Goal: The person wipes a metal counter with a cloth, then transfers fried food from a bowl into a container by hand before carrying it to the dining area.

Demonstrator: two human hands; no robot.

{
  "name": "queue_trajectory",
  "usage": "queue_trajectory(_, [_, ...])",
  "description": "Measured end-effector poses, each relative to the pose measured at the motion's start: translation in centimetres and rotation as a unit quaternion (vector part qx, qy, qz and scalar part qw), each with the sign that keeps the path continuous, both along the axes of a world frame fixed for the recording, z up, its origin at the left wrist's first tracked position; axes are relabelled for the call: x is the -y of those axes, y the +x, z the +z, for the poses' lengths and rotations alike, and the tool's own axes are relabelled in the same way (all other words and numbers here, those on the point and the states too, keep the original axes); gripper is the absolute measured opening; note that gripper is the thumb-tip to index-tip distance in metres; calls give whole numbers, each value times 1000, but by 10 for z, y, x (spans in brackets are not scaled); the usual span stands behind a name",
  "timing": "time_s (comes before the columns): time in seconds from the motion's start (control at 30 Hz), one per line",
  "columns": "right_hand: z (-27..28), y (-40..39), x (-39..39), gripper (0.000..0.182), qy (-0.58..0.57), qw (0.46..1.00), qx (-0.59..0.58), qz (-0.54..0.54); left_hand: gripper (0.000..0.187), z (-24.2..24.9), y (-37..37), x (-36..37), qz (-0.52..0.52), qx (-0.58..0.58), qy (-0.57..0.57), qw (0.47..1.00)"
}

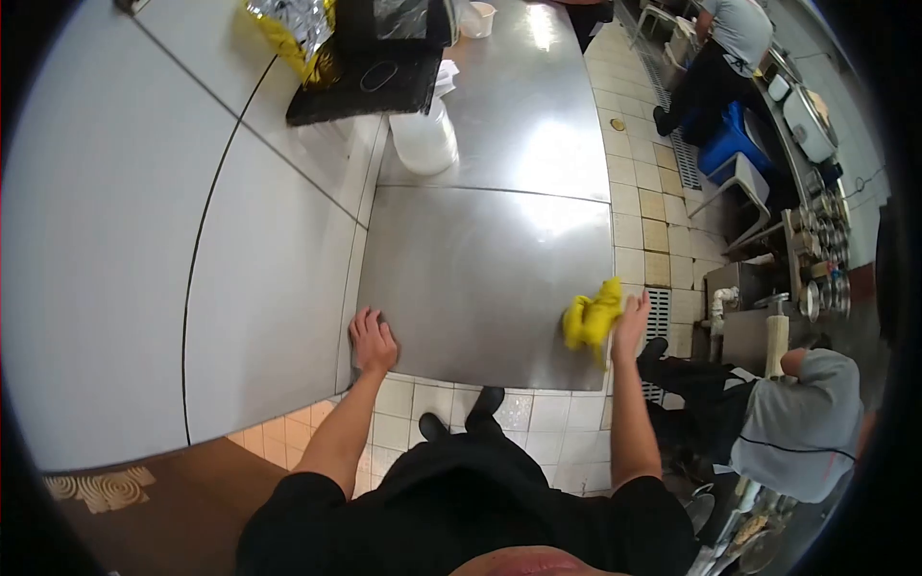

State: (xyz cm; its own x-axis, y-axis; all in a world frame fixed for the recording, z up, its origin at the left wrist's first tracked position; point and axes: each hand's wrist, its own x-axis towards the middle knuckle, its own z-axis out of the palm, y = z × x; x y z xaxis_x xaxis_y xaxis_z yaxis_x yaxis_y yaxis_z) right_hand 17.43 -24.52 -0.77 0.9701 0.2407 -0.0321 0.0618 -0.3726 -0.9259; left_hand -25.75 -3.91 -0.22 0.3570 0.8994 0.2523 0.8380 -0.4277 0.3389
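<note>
My left hand (374, 340) lies with its fingers spread on the near left corner of the steel table (471, 278), close to the white wall panels. Near the table's right edge is a crumpled yellow cloth (593, 317). Right beside it, on its right, my right hand (629, 328) is held edge-on with the fingers stretched out. In this view the palm side faces the cloth, and the hand overlaps the table edge.
A white container (424, 139) stands farther back by the wall, below a black shelf (370, 84) with a gold foil bag (293, 34). One person (797, 422) is at the right, another (735, 43) farther off. A blue bin (735, 139) and stool (744, 187) stand across the tiled aisle.
</note>
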Motion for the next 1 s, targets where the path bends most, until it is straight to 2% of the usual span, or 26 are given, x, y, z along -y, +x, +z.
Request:
queue_trajectory(0.03, [30, -25, -16, 51, -69, 990, 99, 73, 30, -2, -1, -4, -1, -4, -1, 1000])
queue_trajectory(0.1, [-18, -42, -35, 53, -246, 914, 227, 230, 30, 1, 4, -10, -7, -4, 8, 1000])
queue_trajectory(0.17, [-2, -59, -65, 54, -356, 861, 303, 201, 31, 1, 4, -2, -15, -17, 3, 1000])
queue_trajectory(0.3, [-22, -10, -146, 56, -256, 910, 301, 126, 31, 3, 9, -7, -8, -42, 11, 999])
queue_trajectory(0.4, [-32, 27, -207, 54, -227, 884, 371, 170, 31, 3, 11, -15, -9, -49, -8, 999])
queue_trajectory(0.47, [-30, 22, -243, 50, -214, 877, 390, 180, 31, 1, 17, -26, -5, -48, -26, 999])
queue_trajectory(0.5, [-16, 3, -254, 50, -182, 894, 338, 231, 31, -1, 27, -42, -2, -42, -29, 999])
queue_trajectory(0.53, [-37, -16, -271, 51, -167, 887, 360, 238, 31, -2, 35, -55, 0, -33, -31, 999])
queue_trajectory(0.6, [-31, -72, -280, 61, -145, 847, 364, 358, 30, -4, 47, -74, -16, -34, -10, 999])
queue_trajectory(0.7, [-23, -156, -262, 64, -130, 818, 305, 471, 30, -7, 47, -86, -36, -44, 10, 998])
queue_trajectory(0.77, [-17, -176, -245, 65, -83, 762, 326, 553, 30, -8, 50, -87, -43, -43, 15, 998])
queue_trajectory(0.87, [-10, -145, -233, 64, -51, 728, 279, 624, 30, -5, 53, -87, -37, -47, 7, 998])
queue_trajectory(0.9, [-22, -123, -234, 65, -30, 752, 260, 605, 30, -5, 53, -88, -40, -44, 4, 998])
queue_trajectory(0.93, [-24, -90, -236, 63, -50, 754, 341, 559, 30, -5, 52, -88, -42, -42, 2, 998])
queue_trajectory(0.97, [-41, -55, -236, 53, -102, 800, 354, 473, 30, -6, 51, -89, -42, -39, 1, 998])
queue_trajectory(1.0, [-52, -13, -238, 40, -83, 864, 328, 373, 30, -5, 51, -90, -44, -43, 2, 998])
